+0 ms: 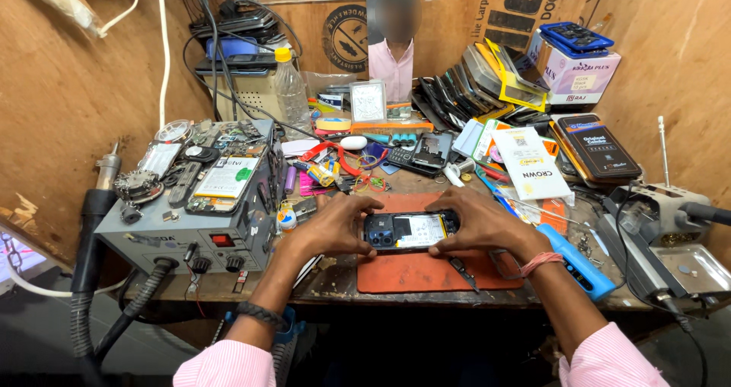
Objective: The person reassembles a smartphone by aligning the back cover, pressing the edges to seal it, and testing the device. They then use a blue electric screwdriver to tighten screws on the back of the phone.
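Observation:
An opened smartphone (410, 231) with its back cover off lies flat on an orange work mat (426, 273) at the middle of the bench. My left hand (333, 223) grips its left end, near the camera cluster. My right hand (478, 223) holds its right end, with the fingers curled over the top edge. Both hands touch the phone. A dark pair of tweezers (461, 269) lies on the mat just below my right hand.
A grey hot-air rework station (194, 231) piled with phone parts stands at the left. A blue tool (577, 263) lies at the right, beside a soldering stand (670, 219). Phone cases, boxes and a plastic bottle (289, 90) crowd the back. A mirror (392, 36) shows a person.

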